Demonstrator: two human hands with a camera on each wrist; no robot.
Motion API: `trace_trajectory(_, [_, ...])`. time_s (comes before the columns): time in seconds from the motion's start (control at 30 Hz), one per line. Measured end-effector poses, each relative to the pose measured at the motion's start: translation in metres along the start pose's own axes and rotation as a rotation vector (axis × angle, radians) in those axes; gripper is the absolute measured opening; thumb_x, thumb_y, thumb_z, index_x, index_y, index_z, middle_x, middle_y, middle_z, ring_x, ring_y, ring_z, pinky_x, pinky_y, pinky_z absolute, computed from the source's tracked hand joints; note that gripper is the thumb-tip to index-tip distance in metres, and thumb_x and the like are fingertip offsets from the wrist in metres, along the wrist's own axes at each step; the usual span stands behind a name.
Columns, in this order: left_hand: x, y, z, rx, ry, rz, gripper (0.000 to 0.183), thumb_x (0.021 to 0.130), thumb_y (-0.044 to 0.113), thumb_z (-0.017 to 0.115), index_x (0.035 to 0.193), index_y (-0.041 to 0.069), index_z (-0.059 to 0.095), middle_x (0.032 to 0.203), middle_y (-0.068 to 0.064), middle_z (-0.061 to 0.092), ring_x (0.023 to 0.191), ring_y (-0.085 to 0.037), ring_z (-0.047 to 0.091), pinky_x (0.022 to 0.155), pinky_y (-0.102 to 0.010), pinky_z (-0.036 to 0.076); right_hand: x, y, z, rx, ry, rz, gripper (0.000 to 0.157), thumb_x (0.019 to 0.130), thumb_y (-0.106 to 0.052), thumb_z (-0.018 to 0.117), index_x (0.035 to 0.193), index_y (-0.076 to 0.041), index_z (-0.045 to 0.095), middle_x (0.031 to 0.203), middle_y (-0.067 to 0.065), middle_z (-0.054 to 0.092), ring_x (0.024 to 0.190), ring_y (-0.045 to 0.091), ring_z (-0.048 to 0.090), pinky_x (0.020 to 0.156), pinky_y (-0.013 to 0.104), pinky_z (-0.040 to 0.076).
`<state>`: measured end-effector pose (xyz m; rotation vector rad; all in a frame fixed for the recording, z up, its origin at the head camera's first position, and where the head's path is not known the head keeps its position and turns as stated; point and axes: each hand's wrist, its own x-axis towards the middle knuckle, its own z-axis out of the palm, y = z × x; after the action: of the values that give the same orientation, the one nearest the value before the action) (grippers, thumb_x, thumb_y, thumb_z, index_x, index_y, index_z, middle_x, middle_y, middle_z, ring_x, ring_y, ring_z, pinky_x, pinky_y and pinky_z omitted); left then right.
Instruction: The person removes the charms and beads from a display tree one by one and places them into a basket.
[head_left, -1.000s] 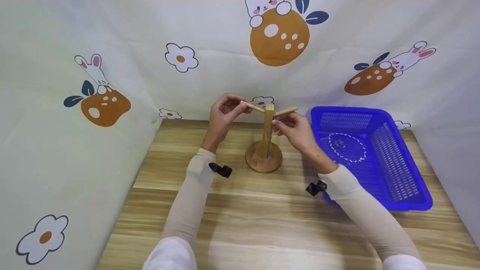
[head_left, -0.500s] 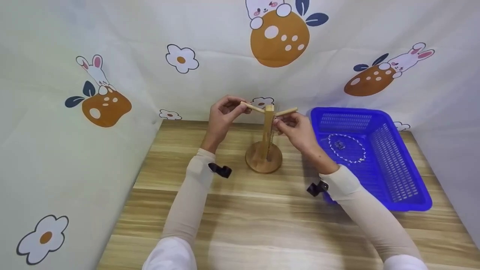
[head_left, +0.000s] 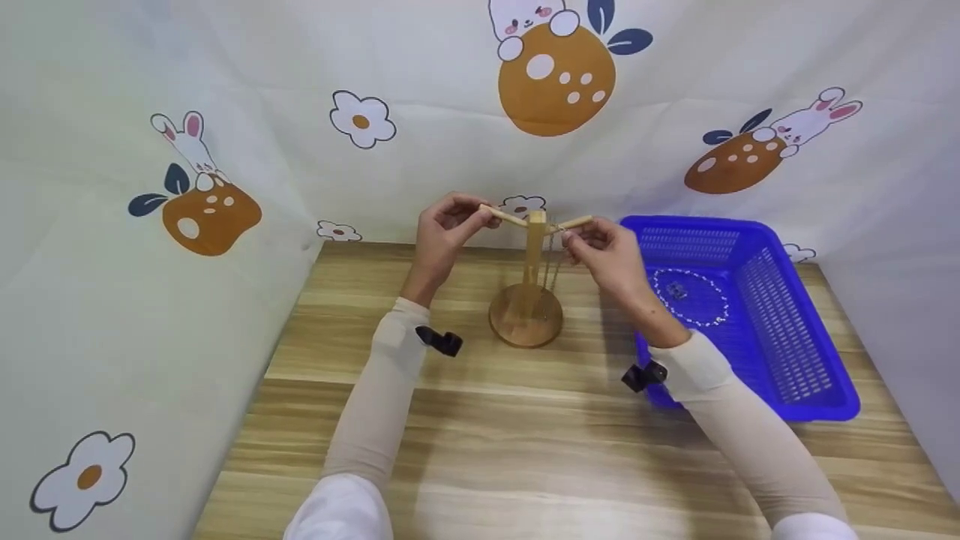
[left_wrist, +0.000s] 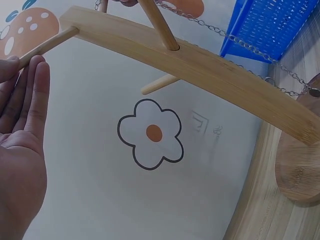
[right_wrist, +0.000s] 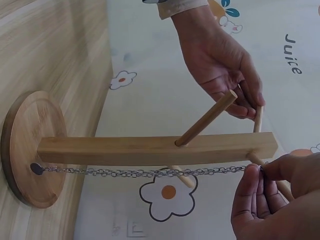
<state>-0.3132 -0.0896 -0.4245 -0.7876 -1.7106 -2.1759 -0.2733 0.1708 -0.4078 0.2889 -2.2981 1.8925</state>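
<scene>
A wooden stand with a round base and several pegs is upright on the table. My left hand pinches the tip of its upper left peg between thumb and fingers. On the other side, my right hand is at the upper right peg, pinching a silver chain necklace near its top. The chain hangs doubled beside the post, and a small dark round pendant at its lower end overlaps the base in the right wrist view. Lower pegs show nothing hung on them.
A blue plastic basket stands to the right, under and beside my right forearm. Inside lie a white beaded necklace and a small dark cluster. A printed cloth walls off the back of the wooden table.
My right hand has moved outward to the right along the upper peg, and the chain now shows hanging apart from the post. My left hand keeps its pinch on the left peg.
</scene>
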Motion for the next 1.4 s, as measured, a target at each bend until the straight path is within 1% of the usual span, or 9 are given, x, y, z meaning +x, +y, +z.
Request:
trace_trajectory(0.17, [0.001, 0.000, 0.000, 0.001, -0.002, -0.005, 0.010, 0.099, -0.001, 0.074, 0.109, -0.001, 0.074, 0.102, -0.009, 0.078, 0.091, -0.020, 0.079, 0.090, -0.037, 0.069, -0.001, -0.002, -0.007, 0.050, 0.052, 0.005, 0.013, 0.100, -0.003, 0.071, 0.105, 0.009, 0.068, 0.083, 0.000, 0.074, 0.069, 0.005, 0.069, 0.067, 0.021, 0.065])
trace_trajectory(0.37, [0.001, -0.001, 0.001, -0.010, 0.000, 0.002, 0.010, 0.099, -0.001, 0.073, 0.109, -0.003, 0.074, 0.102, -0.009, 0.079, 0.091, -0.020, 0.078, 0.089, -0.035, 0.069, -0.003, -0.003, -0.016, 0.105, 0.110, -0.007, 0.006, 0.098, -0.004, 0.073, 0.097, 0.001, 0.069, 0.080, -0.002, 0.074, 0.070, 0.007, 0.070, 0.063, 0.018, 0.063])
trace_trajectory(0.43, [0.000, -0.001, 0.001, -0.011, 0.003, 0.002, 0.010, 0.099, -0.002, 0.073, 0.109, -0.003, 0.074, 0.102, -0.009, 0.078, 0.091, -0.020, 0.078, 0.089, -0.035, 0.069, -0.003, -0.004, -0.019, 0.104, 0.124, -0.020, 0.005, 0.098, -0.003, 0.072, 0.095, -0.002, 0.070, 0.080, -0.002, 0.075, 0.070, 0.008, 0.070, 0.063, 0.019, 0.063])
trace_trajectory(0.57, [0.000, -0.001, 0.001, -0.005, 0.006, 0.004, 0.011, 0.099, -0.002, 0.073, 0.110, -0.003, 0.074, 0.102, -0.008, 0.078, 0.092, -0.019, 0.078, 0.090, -0.036, 0.069, -0.004, -0.006, -0.025, 0.116, 0.151, -0.058, 0.004, 0.098, -0.002, 0.072, 0.095, -0.001, 0.070, 0.082, 0.000, 0.076, 0.071, 0.010, 0.071, 0.065, 0.023, 0.066])
trace_trajectory(0.8, [0.000, -0.002, 0.001, -0.010, 0.006, 0.001, 0.011, 0.099, -0.002, 0.072, 0.109, -0.001, 0.073, 0.103, -0.007, 0.078, 0.092, -0.019, 0.078, 0.091, -0.036, 0.069, 0.000, -0.011, -0.035, 0.086, 0.186, -0.127, 0.009, 0.098, 0.000, 0.072, 0.093, -0.008, 0.071, 0.080, -0.007, 0.075, 0.070, 0.006, 0.070, 0.064, 0.021, 0.063])
trace_trajectory(0.97, [0.000, -0.002, 0.001, -0.014, 0.006, 0.007, 0.010, 0.099, -0.002, 0.072, 0.109, -0.002, 0.074, 0.102, -0.007, 0.078, 0.092, -0.019, 0.078, 0.090, -0.036, 0.069, -0.002, -0.013, -0.043, 0.062, 0.188, -0.145, 0.002, 0.099, -0.001, 0.071, 0.097, -0.001, 0.070, 0.084, -0.004, 0.075, 0.072, 0.007, 0.071, 0.065, 0.020, 0.063])
trace_trajectory(1.03, [0.000, -0.002, 0.001, -0.012, 0.007, 0.010, 0.010, 0.099, -0.002, 0.072, 0.109, -0.002, 0.074, 0.102, -0.008, 0.078, 0.092, -0.020, 0.078, 0.090, -0.036, 0.069, -0.003, -0.015, -0.046, 0.055, 0.189, -0.145, 0.005, 0.099, -0.002, 0.071, 0.099, 0.002, 0.069, 0.085, -0.002, 0.075, 0.073, 0.007, 0.071, 0.066, 0.020, 0.064])
trace_trajectory(1.2, [0.000, -0.003, 0.000, -0.011, 0.008, 0.011, 0.010, 0.099, -0.001, 0.072, 0.109, -0.002, 0.073, 0.102, -0.008, 0.078, 0.092, -0.020, 0.078, 0.090, -0.036, 0.069, -0.005, -0.021, -0.054, 0.055, 0.199, -0.138, 0.004, 0.099, -0.003, 0.072, 0.098, 0.001, 0.070, 0.086, 0.000, 0.074, 0.075, 0.009, 0.072, 0.069, 0.022, 0.065])
trace_trajectory(1.4, [0.000, -0.002, 0.001, -0.003, 0.008, 0.010, 0.010, 0.100, 0.000, 0.072, 0.109, -0.002, 0.074, 0.102, -0.008, 0.077, 0.091, -0.019, 0.078, 0.089, -0.036, 0.069, -0.007, -0.030, -0.067, 0.007, 0.222, -0.157, 0.006, 0.099, -0.005, 0.072, 0.100, 0.001, 0.071, 0.089, -0.001, 0.075, 0.076, 0.008, 0.071, 0.069, 0.019, 0.064])
